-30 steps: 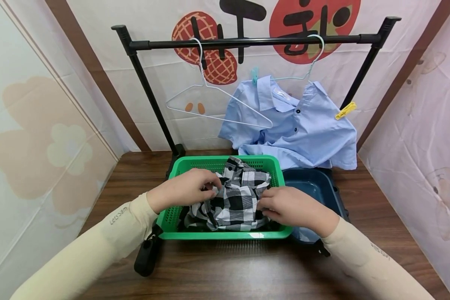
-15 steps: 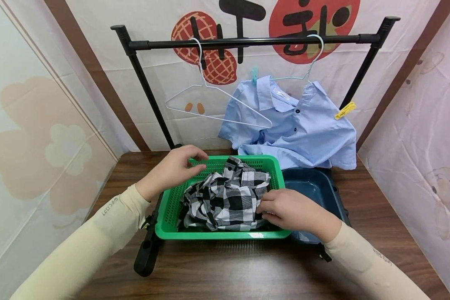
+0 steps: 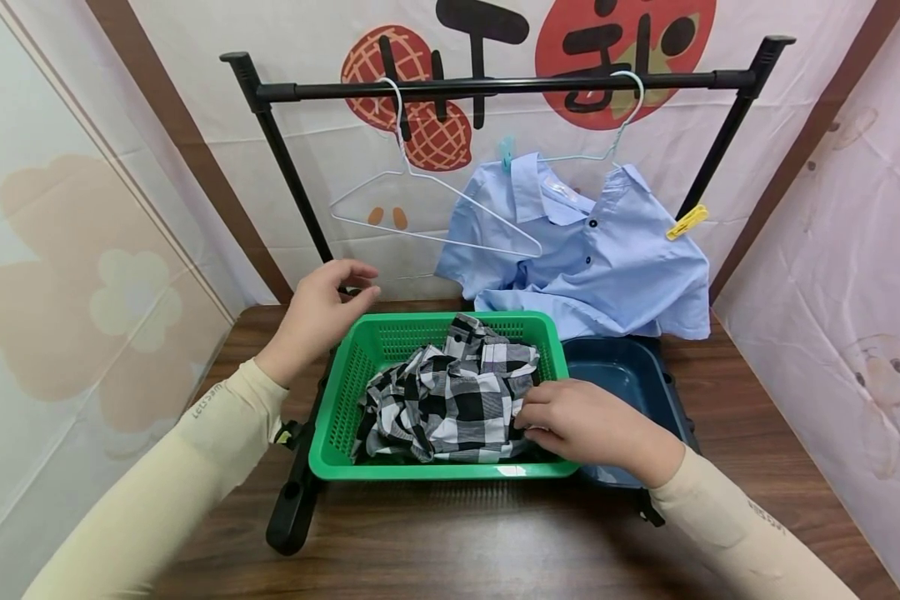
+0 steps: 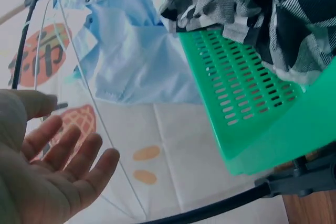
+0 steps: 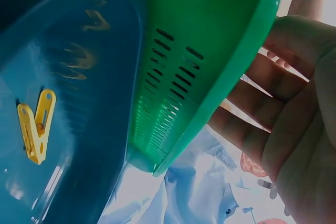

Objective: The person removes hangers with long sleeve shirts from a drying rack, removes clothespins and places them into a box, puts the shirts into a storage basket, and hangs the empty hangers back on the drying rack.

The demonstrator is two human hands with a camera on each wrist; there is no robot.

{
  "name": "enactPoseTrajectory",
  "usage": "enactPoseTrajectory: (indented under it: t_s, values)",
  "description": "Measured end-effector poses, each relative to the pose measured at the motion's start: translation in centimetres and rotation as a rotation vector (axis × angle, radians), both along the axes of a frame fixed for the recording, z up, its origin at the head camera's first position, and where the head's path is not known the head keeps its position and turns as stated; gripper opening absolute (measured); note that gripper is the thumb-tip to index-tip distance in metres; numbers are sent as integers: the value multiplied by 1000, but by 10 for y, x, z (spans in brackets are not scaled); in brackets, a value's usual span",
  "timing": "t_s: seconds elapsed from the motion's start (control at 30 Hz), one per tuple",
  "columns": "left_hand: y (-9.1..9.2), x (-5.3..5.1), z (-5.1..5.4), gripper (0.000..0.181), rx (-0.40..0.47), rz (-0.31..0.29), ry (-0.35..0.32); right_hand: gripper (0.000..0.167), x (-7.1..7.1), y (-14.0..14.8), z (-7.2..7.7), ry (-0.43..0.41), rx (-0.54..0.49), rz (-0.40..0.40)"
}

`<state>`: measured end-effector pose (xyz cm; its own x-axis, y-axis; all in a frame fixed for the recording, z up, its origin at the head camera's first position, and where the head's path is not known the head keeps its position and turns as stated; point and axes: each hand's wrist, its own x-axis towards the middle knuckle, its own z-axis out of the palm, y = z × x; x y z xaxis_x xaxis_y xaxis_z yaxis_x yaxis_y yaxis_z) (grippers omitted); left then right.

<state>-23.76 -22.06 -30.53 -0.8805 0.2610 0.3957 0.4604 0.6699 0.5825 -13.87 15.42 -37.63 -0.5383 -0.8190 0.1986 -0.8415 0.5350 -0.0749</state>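
"Checked shirt (image 3: 468,404) lies bunched in the basket (image 3: 450,472): light, soft and floppy, I'd guess. Where to grab it?"

"The buttoned edge (image 3: 461,332) up top, I reckon. Left hand (image 3: 317,310) floats relaxed and empty below the hanger (image 3: 437,237); right hand (image 3: 576,421) dips in, fingertips hidden, grip impossible to tell."

"Any writing?"

"Sleeve (image 3: 165,467) lettering, too blurred; big black characters (image 3: 487,21) behind, cut off."

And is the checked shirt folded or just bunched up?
Bunched up: the checked shirt lies crumpled in uneven creases inside the green plastic basket.
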Motion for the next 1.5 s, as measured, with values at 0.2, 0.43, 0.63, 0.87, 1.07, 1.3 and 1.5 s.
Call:
enactPoseTrajectory:
  t_s: [0.2,0.43,0.63,0.87,1.07,1.3,1.5]
  values:
    - [-13,-10,8,32,95,116,49,14,1,0,1,-3,-6,0]
    - [-25,-25,16,37,251,225,80,14,1,0,1,1,-10,9]
    - [-33,-42,20,33,344,313,155,14,1,1,0,7,-16,13]
    - [-44,-56,21,48,434,377,119,14,2,3,-1,-8,-8,8]
    - [-53,-72,23,66,477,421,49,15,2,7,-4,-11,-9,1]
    - [-59,-91,34,77,460,433,-65,16,3,8,-2,9,-35,14]
    - [-61,-101,39,77,441,415,-115,16,4,11,2,40,-61,24]
